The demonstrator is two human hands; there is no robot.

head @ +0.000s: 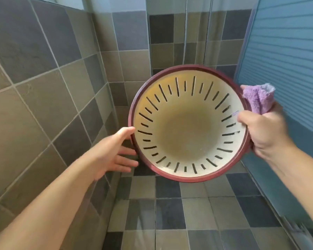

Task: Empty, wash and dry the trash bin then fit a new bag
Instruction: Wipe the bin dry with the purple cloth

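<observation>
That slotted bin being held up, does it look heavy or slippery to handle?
Probably light: the bin is held in the air, the right hand gripping its rim along with a purple cloth, the left hand open against its side. Its thin slotted walls suggest stiff plastic. Smooth surfaces might be slippery if wet, which the picture doesn't show.

Grey-brown tiled walls [43, 69], checkered tile floor [188, 213], blue door [287, 51].

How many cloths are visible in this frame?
1. A purple fluffy cloth is gripped in the right hand against the red-rimmed slotted cream trash bin's rim. The left hand holds none; others may lie outside the view.
</observation>
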